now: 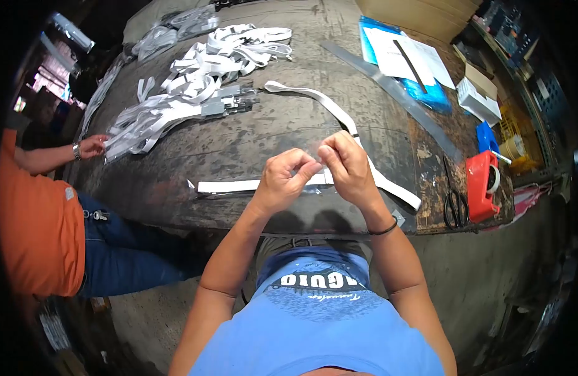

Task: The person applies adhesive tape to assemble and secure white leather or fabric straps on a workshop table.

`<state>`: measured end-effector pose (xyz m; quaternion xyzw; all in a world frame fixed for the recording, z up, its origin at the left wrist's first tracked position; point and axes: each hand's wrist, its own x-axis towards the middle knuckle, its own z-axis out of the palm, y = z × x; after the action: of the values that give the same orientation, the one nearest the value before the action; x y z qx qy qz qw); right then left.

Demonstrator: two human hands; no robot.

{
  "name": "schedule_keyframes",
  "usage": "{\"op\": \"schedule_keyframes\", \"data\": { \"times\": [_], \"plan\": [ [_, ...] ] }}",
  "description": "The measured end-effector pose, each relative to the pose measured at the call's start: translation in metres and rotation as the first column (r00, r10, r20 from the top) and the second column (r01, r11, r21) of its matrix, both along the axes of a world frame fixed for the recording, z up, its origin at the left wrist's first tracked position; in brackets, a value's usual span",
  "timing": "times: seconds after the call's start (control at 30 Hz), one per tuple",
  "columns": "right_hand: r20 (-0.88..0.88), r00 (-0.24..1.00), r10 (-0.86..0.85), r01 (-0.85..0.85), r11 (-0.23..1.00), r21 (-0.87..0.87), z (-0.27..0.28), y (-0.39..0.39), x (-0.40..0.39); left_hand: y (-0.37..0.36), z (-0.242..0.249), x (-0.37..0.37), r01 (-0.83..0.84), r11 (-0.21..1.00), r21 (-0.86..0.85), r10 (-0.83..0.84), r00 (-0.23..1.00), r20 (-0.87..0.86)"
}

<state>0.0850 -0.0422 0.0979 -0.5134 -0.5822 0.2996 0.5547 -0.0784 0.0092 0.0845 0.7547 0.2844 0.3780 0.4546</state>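
My left hand (284, 180) and my right hand (349, 169) are raised close together above the front of the table, both closed in a pinch. Between the fingertips shows a bit of thin clear plastic (314, 149), which looks like a small bag; its full shape is hidden. Under and behind my hands a white strap (229, 187) lies flat along the front. Another white strap length (320, 98) curves from the back down behind my right hand, with a dark piece near it. Whether the two lengths join is covered by my hands.
White straps (239, 50) lie piled at the back left, near bagged straps (170, 113) that a co-worker's hand (93, 146) touches. To the right are a long grey ruler (395, 94), papers (405, 56), black scissors (455, 207) and a red tape dispenser (481, 188).
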Motion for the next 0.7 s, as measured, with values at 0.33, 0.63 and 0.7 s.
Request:
{"op": "schedule_keyframes", "data": {
  "times": [0.33, 0.63, 0.7],
  "plan": [
    [0.099, 0.995, 0.023, -0.040, 0.984, 0.174, -0.009, 0.006, -0.005, -0.001, -0.015, -0.004, -0.018, 0.998, 0.061, 0.016, 0.999, 0.041],
    [0.106, 0.992, -0.067, 0.042, 0.974, 0.224, -0.008, 0.007, -0.012, -0.006, -0.005, -0.003, -0.035, 0.995, 0.090, 0.019, 0.985, 0.172],
    [0.042, 0.999, -0.033, 0.025, 0.986, 0.162, -0.005, 0.005, -0.013, -0.004, -0.006, -0.006, -0.046, 0.994, 0.097, 0.032, 0.989, 0.143]
  ]
}}
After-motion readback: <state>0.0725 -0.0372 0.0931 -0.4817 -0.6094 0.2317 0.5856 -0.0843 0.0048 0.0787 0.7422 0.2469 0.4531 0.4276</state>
